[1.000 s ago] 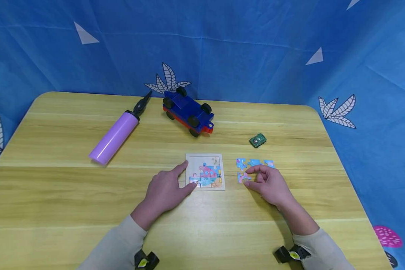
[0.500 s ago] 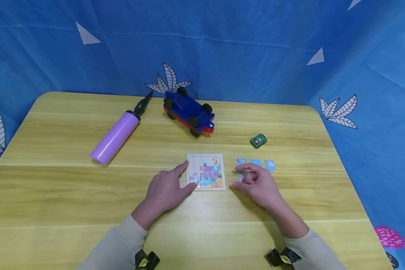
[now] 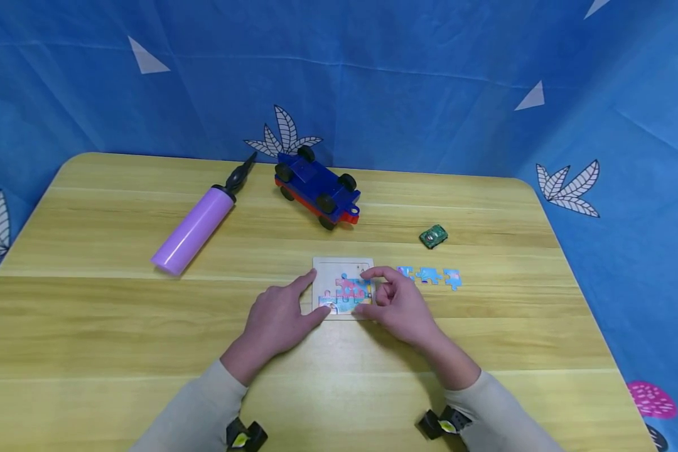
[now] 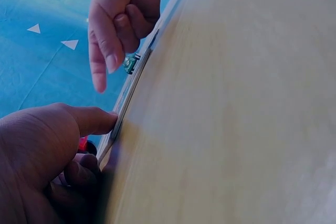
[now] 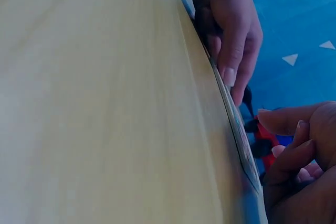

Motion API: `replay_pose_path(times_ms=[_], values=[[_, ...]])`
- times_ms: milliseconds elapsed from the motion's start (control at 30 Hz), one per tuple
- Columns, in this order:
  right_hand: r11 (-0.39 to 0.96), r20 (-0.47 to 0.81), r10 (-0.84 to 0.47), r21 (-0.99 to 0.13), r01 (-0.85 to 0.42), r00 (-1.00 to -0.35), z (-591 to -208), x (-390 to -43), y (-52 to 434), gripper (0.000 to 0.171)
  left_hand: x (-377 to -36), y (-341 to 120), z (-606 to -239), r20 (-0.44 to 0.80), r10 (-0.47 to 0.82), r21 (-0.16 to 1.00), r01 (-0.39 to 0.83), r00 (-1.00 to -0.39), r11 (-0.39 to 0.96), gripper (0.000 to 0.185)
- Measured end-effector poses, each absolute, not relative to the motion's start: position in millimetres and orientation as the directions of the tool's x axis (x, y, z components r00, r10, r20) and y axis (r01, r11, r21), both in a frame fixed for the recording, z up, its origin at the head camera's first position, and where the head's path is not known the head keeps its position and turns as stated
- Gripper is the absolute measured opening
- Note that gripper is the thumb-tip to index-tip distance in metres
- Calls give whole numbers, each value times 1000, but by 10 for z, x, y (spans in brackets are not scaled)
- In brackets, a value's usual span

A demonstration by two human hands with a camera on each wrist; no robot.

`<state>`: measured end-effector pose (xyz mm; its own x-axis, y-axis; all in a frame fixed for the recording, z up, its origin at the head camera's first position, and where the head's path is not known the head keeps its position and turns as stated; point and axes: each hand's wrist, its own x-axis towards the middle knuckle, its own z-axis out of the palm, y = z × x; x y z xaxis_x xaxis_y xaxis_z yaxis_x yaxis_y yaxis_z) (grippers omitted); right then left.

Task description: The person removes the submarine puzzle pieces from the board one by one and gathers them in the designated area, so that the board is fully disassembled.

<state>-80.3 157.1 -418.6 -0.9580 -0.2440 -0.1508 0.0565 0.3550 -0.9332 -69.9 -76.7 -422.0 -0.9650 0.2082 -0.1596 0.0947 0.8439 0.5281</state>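
Observation:
A small square jigsaw board [image 3: 326, 270] lies on the table, its lower part filled with joined pink and blue pieces [image 3: 347, 289]. My left hand [image 3: 274, 317] rests at its left side, index fingertip at the upper left edge and thumb tip on the lower left corner. Over the board's right side, my right hand [image 3: 403, 307] has thumb and index finger spread apart, nothing showing between them. In the left wrist view those fingertips are above the board. Three loose jigsaw pieces [image 3: 429, 275] lie in a row beyond the right hand, the leftmost partly covered.
Behind the board lies an overturned blue and red toy vehicle [image 3: 316, 185] with black wheels. A purple hand pump [image 3: 194, 229] is at the left, and a small green toy car [image 3: 433, 236] at the back right. Blue printed cloth [image 3: 373, 88] hangs behind the table.
My right hand has moved left from the loose pieces to over the board's right side, its thumb and index finger spreading wider. My left hand stays at the board's edge.

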Motion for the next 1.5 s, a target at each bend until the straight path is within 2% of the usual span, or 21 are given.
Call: replay_pose_path(times_ms=[233,633,1000,1500], values=[[319,-149,-274,-946,57,-950,-4204,-861,1443,54,-703,-769,-4221,-157,216,527,103,-964,844,76],[388,-223,-273,-915,105,-936,-4193,-909,1330,56,-703,-774,-4223,-135,222,529,119,-966,840,75],[445,-250,-292,-890,100,-923,-4185,-926,1320,61,-699,-774,-4225,-142,225,534,117,-964,837,76],[426,-249,-295,-899,107,-922,-4194,-923,1309,57,-702,-772,-4228,-155,225,535,110,-962,838,77]])
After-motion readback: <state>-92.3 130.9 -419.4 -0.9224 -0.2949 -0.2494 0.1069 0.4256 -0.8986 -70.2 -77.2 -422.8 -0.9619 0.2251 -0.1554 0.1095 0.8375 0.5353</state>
